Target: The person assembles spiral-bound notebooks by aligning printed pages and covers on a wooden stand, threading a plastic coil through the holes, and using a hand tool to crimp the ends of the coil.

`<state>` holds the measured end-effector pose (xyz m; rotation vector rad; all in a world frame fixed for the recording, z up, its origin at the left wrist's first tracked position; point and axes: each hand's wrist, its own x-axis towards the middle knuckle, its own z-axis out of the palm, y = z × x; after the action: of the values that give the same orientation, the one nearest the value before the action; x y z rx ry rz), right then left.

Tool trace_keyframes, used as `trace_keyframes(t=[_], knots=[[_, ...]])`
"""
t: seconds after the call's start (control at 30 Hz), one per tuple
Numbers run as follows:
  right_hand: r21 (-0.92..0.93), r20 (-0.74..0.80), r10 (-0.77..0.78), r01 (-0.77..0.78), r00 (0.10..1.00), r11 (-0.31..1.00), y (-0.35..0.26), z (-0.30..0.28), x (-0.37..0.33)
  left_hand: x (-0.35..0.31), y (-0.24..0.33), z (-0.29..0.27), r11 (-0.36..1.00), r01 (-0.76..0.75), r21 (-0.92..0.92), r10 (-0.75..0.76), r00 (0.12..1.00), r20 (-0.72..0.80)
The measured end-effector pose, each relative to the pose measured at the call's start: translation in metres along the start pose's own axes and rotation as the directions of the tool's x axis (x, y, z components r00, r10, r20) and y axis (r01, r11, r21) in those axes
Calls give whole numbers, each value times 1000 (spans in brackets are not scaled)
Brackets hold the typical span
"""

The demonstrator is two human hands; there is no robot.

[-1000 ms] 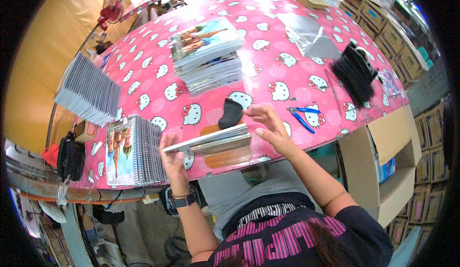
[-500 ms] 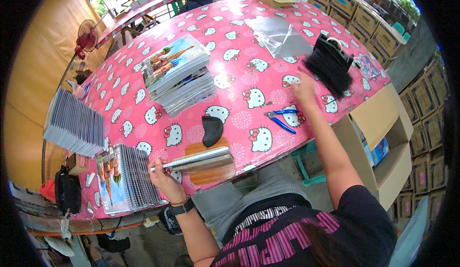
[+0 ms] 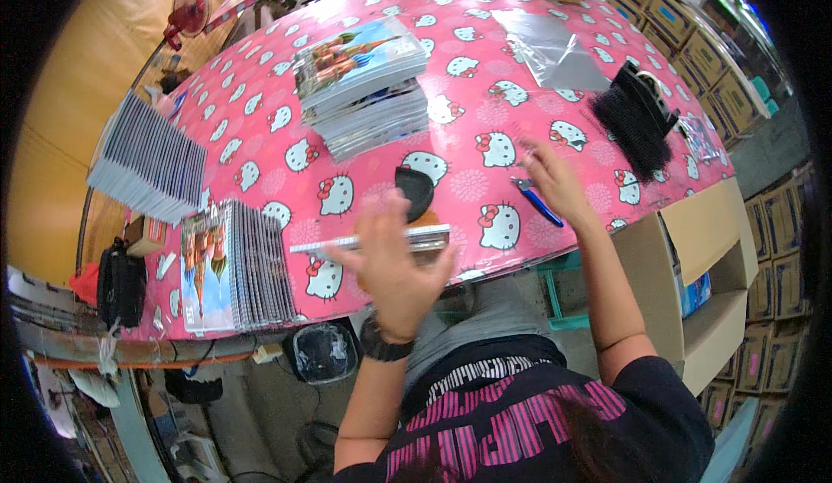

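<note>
While the left hand (image 3: 394, 266) hangs blurred with its fingers spread, near the middle of the frame, a thin book (image 3: 322, 245) lies partly hidden behind it, over a wooden board (image 3: 425, 220) at the desk's (image 3: 472, 140) near edge. Spiral notebooks (image 3: 208, 266) stand in a row at lower left, and an open carton (image 3: 654, 262) sits at right. Just beyond the book rests a curved black piece (image 3: 418, 195). Well apart from the left, the right hand (image 3: 555, 184) is at blue-handled pliers (image 3: 544, 207), right of centre; whether it grips them, I cannot tell. Farther back come a bristly black bundle (image 3: 631, 127) at right, stacked books (image 3: 360, 62) at upper centre, and clear plastic sheets (image 3: 555, 54) at upper right.
</note>
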<state>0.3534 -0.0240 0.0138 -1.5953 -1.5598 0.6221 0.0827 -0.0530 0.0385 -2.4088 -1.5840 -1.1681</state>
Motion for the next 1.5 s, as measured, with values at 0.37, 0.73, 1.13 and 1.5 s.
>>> trace_keyframes(t=[0.37,0.73,1.13,1.5], knots=[[359,299,-128,13,946,933,-70,43,-47,4,-2,18,991,-122,-59,125,991,48],[274,295,-249,168,922,947,-70,38,-34,7,-21,0,914,-141,-381,186,979,84],[227,484,-274,183,831,957,-77,33,-28,4,-24,-2,905,-165,-392,216,972,90],[51,518,-435,481,737,875,-76,36,-24,2,-25,-2,898,-124,-423,186,977,108]])
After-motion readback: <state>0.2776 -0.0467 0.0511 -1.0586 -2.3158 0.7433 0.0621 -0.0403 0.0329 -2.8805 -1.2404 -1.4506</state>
